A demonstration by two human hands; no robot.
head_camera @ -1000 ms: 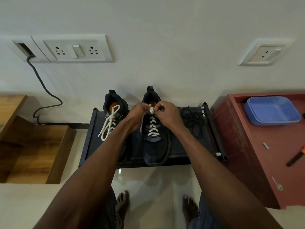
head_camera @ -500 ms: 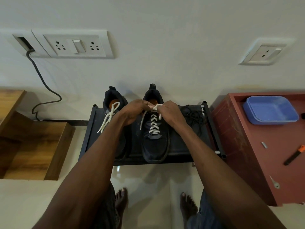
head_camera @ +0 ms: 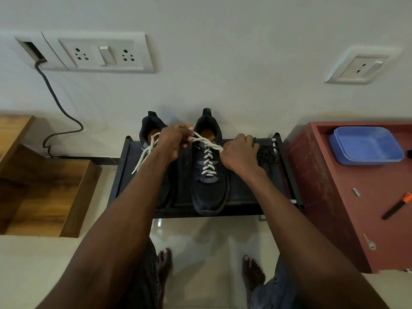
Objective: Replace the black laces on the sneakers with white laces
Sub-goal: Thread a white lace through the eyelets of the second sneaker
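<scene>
Looking down from the head view, we see two dark sneakers side by side on a low black rack [head_camera: 287,157] against the wall. Our left hand [head_camera: 172,141] pinches one end of the white lace [head_camera: 208,162] above the collar of the right sneaker [head_camera: 209,192], fingers curled round it. Our right hand [head_camera: 239,152] grips the other end, fist closed, pulled out to the right over the rack. Between the two hands the lace runs taut across the top of the tongue, and below it the white crisscross fills the eyelets down the shoe. The left sneaker [head_camera: 151,130], partly hidden by our left forearm, already wears a white lace [head_camera: 145,152] with its loose ends trailing over the rack. A tangle of black laces [head_camera: 266,152] lies on the rack just beyond our right hand. To the right stands a red cabinet [head_camera: 334,208] with a blue tray [head_camera: 365,146] on top.
</scene>
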